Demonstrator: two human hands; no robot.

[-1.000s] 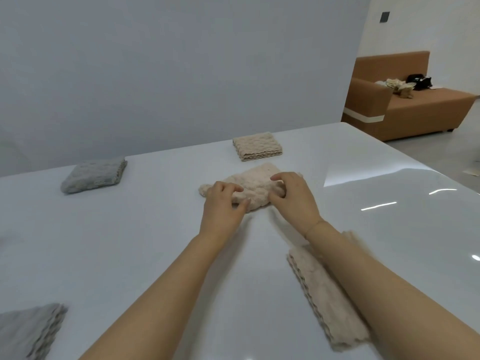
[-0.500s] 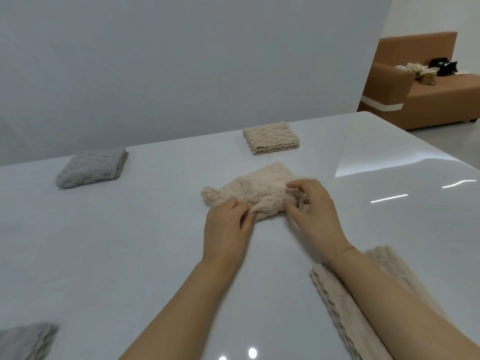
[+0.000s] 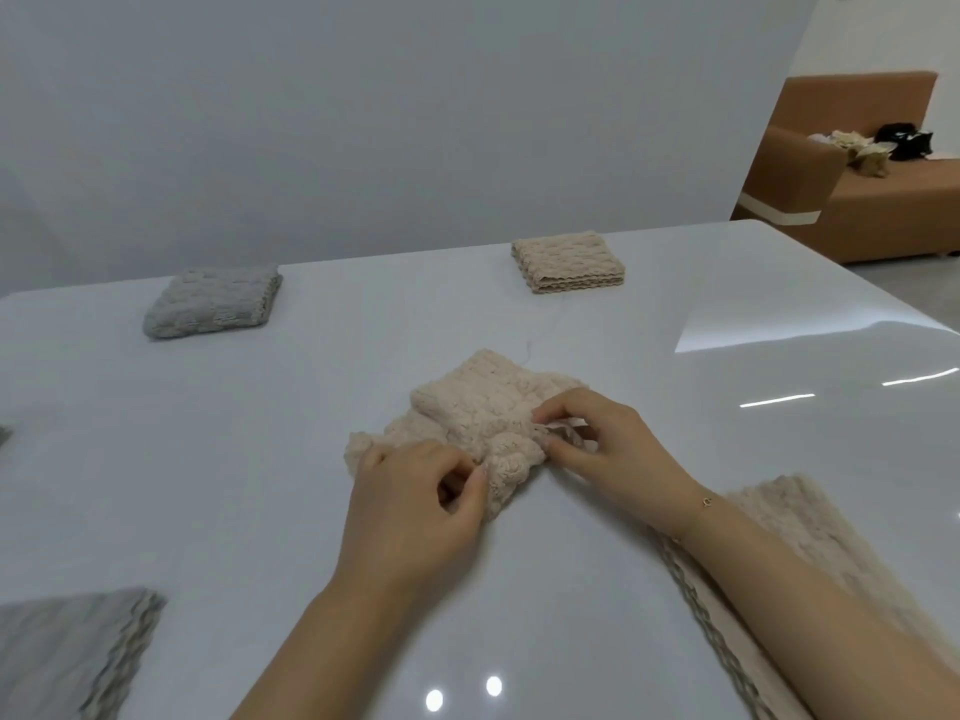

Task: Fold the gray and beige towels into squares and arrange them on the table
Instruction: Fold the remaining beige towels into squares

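rumpled towel (image 3: pixel 483 407) mid-table (image 3: pixel 260 459), folded towels (image 3: pixel 569 260) behind

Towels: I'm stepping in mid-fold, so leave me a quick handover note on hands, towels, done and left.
Left hand pinches the near-left edge of the rumpled beige towel at table centre.
Right hand pinches its right edge.
Done: folded gray square far left, folded beige square far centre.
Left: finish this towel; the near-left gray towel and near-right beige towel are partly out of view, so check them.
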